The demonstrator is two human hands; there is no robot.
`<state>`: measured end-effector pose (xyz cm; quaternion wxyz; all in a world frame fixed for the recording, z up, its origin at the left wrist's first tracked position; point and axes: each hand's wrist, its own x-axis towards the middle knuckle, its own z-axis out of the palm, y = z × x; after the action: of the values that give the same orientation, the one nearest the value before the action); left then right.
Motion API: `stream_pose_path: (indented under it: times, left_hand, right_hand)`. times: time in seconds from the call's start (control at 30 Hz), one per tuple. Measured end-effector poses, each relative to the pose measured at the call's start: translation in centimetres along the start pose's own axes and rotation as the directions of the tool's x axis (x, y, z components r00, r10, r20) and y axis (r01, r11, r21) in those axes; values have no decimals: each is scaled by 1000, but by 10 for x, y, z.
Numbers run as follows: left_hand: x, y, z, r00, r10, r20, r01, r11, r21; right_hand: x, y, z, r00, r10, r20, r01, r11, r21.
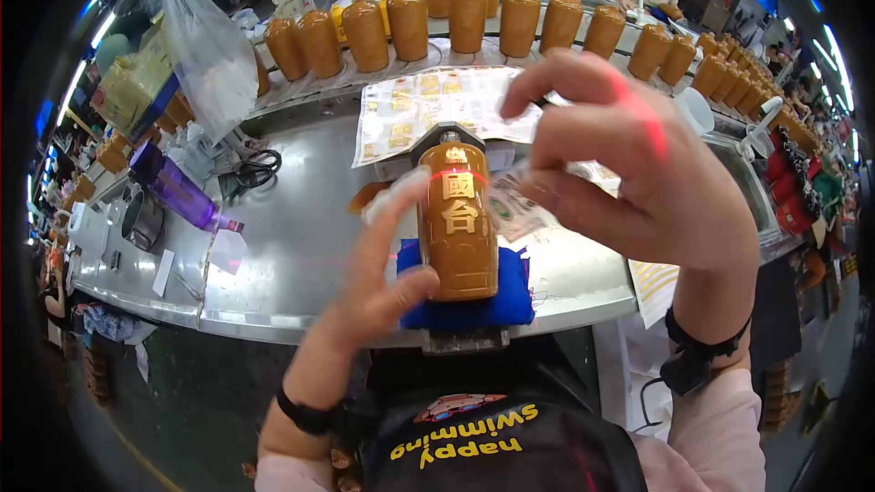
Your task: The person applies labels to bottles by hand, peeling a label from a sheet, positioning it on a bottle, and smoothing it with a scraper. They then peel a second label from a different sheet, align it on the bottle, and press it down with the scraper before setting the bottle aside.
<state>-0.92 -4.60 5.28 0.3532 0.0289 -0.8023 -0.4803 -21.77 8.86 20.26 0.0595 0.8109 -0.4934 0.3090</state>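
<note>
A glazed brown bottle (465, 260) with gold characters lies on its back on a blue cloth (510, 305), its neck against a dark angled holder (469, 135). My left hand (369, 273) is open at the bottle's left side, thumb near its lower part, with something white over the fingertips. Above and right of the bottle, my right hand (611, 155) is raised, thumb and a finger pinched together; whatever is between them is too small to make out. A red light line crosses this hand and the bottle. Behind the holder lies a sheet with gold labels (387, 118).
Brown bottles (468, 18) stand in a curved row behind the metal table (273, 255). Left are a purple bottle (178, 187), black scissors (258, 169) and a hanging plastic bag (205, 55). A white cup (695, 111) is at right. Two people sit across.
</note>
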Motion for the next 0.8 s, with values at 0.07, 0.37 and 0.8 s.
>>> stream_pose_path:
  times: [0.07,0.37,0.8]
  left_hand:
    - [22,8,-11,991,-95,96,119,949,-291]
    - [-6,-2,-26,813,-481,329,569,777,-269]
    - [-15,-14,-12,777,-596,203,627,701,-339]
  right_hand:
    - [15,-7,-2,1000,-15,8,14,997,78]
    - [-82,15,73,816,578,-4,-502,712,491]
    - [-123,26,128,744,668,-4,-519,583,625]
